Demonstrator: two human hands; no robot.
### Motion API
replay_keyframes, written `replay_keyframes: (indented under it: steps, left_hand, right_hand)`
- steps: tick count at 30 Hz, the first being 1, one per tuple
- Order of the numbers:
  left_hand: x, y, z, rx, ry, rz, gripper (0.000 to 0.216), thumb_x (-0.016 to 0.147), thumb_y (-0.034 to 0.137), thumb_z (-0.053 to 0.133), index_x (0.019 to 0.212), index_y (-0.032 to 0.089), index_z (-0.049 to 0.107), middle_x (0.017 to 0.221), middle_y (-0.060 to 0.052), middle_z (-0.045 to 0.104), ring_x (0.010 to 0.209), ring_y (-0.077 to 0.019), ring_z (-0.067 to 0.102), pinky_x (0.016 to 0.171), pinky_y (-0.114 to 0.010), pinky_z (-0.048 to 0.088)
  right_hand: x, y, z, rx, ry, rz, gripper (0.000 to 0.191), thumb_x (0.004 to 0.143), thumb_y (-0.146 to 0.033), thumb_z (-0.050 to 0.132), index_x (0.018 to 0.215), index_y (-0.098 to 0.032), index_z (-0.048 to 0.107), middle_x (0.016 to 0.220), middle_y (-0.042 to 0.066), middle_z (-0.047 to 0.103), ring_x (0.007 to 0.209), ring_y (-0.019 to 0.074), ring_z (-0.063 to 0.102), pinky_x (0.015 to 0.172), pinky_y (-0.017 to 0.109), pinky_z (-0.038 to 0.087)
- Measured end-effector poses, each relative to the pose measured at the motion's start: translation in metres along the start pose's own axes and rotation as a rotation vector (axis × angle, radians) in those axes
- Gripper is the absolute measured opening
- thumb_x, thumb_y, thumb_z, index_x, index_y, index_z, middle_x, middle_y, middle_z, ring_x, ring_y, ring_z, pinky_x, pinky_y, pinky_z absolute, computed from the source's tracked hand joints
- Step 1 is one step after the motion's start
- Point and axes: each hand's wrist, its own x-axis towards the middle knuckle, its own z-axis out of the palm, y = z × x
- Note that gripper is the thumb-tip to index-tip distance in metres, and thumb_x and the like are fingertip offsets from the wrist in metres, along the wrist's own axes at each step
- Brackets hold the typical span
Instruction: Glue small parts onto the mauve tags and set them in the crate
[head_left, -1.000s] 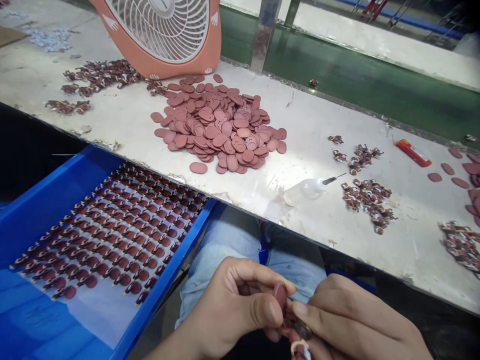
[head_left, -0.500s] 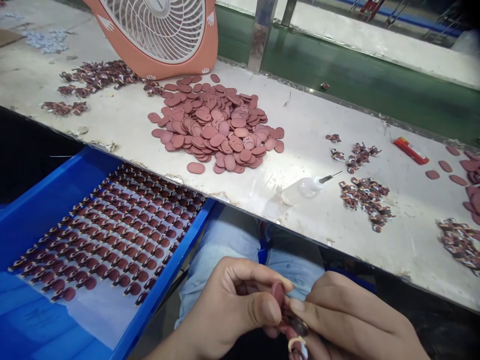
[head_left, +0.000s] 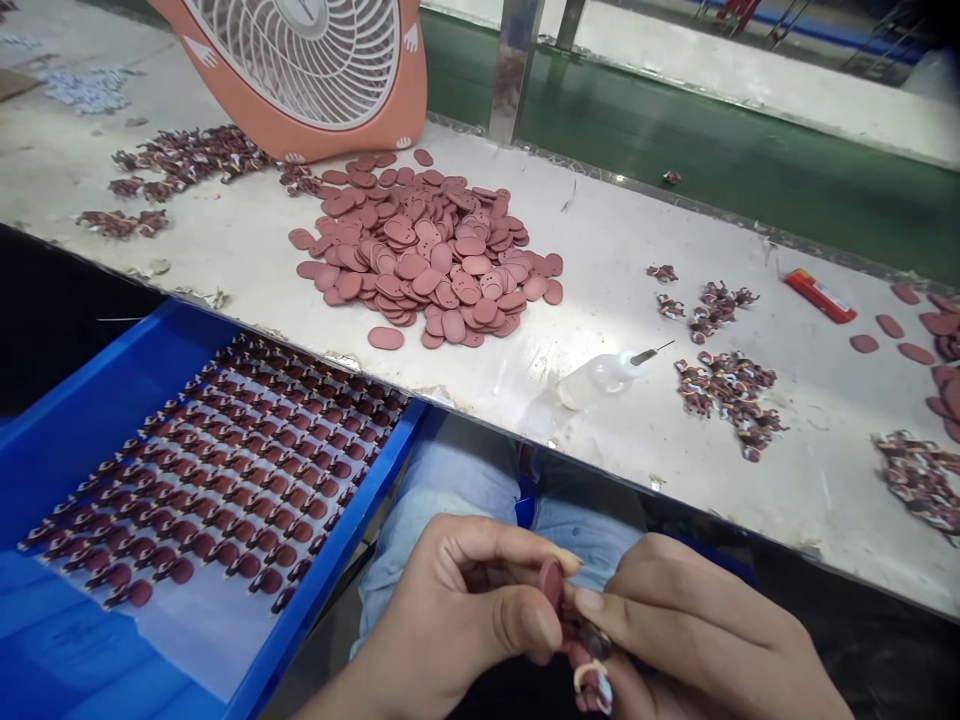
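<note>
Above my lap, my left hand (head_left: 480, 610) pinches a reddish-brown oval disc (head_left: 551, 582) between thumb and fingers. Close against it, my right hand (head_left: 697, 630) grips a small dark brown figurine (head_left: 592, 660) with a cream band and a white part. The disc and the figurine meet between my fingertips; their contact point is partly hidden. On the bench lies a large heap of similar oval discs (head_left: 442, 260). Piles of small brown figurines (head_left: 731, 395) lie to the right of a clear needle-tipped bottle (head_left: 600, 380).
An orange fan (head_left: 300, 70) stands at the back of the bench (head_left: 247, 270). A blue tray (head_left: 300, 620) at lower left holds rows of figurines on discs. A red packet (head_left: 819, 296) and more discs lie at right. A green belt (head_left: 630, 120) runs behind.
The view has shifted slightly. Both hands keep their hold on the disc and figurine, almost unmoved. The small piece on the green belt has moved to the right.
</note>
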Motion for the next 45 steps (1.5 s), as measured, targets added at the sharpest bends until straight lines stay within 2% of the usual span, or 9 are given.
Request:
replay_keyframes:
  steps: [11,14,17,22,27,37,40,43,45]
  left_hand:
    - [0.005,-0.005,-0.009,0.047,0.009,0.019,0.023,0.068,0.038,0.084,0.085,0.023,0.08,0.063,0.0,0.072,0.051,-0.008,0.064,0.05,-0.014,0.051]
    - [0.008,-0.006,-0.011,0.025,0.019,0.03,0.025,0.07,0.039,0.082,0.087,0.02,0.079,0.065,-0.002,0.073,0.053,-0.008,0.065,0.05,-0.013,0.052]
    - [0.011,-0.008,-0.014,-0.02,0.047,-0.007,0.03,0.068,0.043,0.083,0.085,0.018,0.078,0.066,-0.003,0.073,0.054,-0.0092,0.066,0.046,-0.013,0.051]
    - [0.014,-0.01,-0.022,-0.062,0.086,-0.072,0.035,0.072,0.047,0.079,0.084,0.015,0.078,0.068,-0.002,0.069,0.055,-0.0083,0.064,0.044,-0.013,0.053]
    - [0.012,-0.012,-0.028,-0.026,0.041,-0.05,0.037,0.08,0.048,0.072,0.088,0.012,0.077,0.071,-0.003,0.066,0.058,-0.0074,0.062,0.047,-0.012,0.054]
    - [0.011,-0.008,-0.035,-0.052,0.011,-0.018,0.065,0.071,0.066,0.07,0.108,0.013,0.073,0.081,-0.008,0.07,0.067,-0.0134,0.068,0.044,-0.016,0.056]
    - [0.006,-0.007,-0.039,-0.043,0.19,0.107,0.058,0.077,0.06,0.069,0.115,0.017,0.066,0.088,-0.006,0.07,0.071,-0.014,0.068,0.046,-0.017,0.056]
    - [-0.003,-0.008,-0.037,0.0,0.464,0.31,0.042,0.069,0.047,0.081,0.093,0.017,0.063,0.071,0.003,0.06,0.053,-0.0067,0.054,0.04,-0.014,0.047]
    - [-0.009,-0.008,-0.035,0.053,0.51,0.366,0.043,0.059,0.042,0.088,0.08,0.016,0.061,0.062,0.005,0.054,0.049,-0.0056,0.045,0.037,-0.014,0.039]
  right_hand:
    - [0.009,0.002,0.002,0.01,0.034,-0.035,0.031,0.075,0.004,0.067,0.099,-0.015,0.069,0.069,0.003,0.067,0.053,0.0125,0.06,0.047,0.023,0.054]
    - [0.005,0.007,0.003,0.025,0.053,-0.013,0.028,0.084,-0.016,0.069,0.112,-0.013,0.064,0.081,0.007,0.067,0.066,0.0151,0.063,0.055,0.026,0.056]
    - [0.001,0.011,0.002,0.038,0.093,0.016,0.044,0.09,-0.038,0.065,0.125,-0.013,0.057,0.092,0.008,0.06,0.079,0.0175,0.06,0.062,0.028,0.055]
    - [0.011,0.012,-0.002,0.088,0.0,0.09,0.032,0.087,-0.014,0.061,0.12,-0.018,0.061,0.084,0.002,0.058,0.072,0.0115,0.056,0.06,0.022,0.052]
    - [0.018,0.011,0.004,0.121,-0.077,0.134,0.032,0.087,-0.014,0.064,0.118,-0.02,0.063,0.081,0.001,0.063,0.067,0.0098,0.058,0.055,0.019,0.05]
    - [0.019,0.018,0.018,0.11,-0.082,0.121,0.027,0.089,-0.01,0.062,0.112,-0.023,0.064,0.081,0.001,0.064,0.064,0.0103,0.059,0.053,0.021,0.051]
    - [0.016,0.023,0.027,-0.022,-0.019,0.09,0.026,0.087,-0.01,0.064,0.111,-0.02,0.064,0.084,0.003,0.061,0.064,0.0105,0.057,0.053,0.023,0.05]
    - [0.013,0.028,0.038,-0.239,0.073,-0.022,0.024,0.086,-0.007,0.065,0.107,-0.019,0.066,0.087,0.004,0.063,0.068,0.0121,0.059,0.058,0.025,0.049]
    - [0.011,0.037,0.045,-0.323,0.037,-0.183,0.028,0.085,-0.003,0.066,0.106,-0.02,0.068,0.092,0.004,0.069,0.071,0.014,0.061,0.066,0.028,0.051]
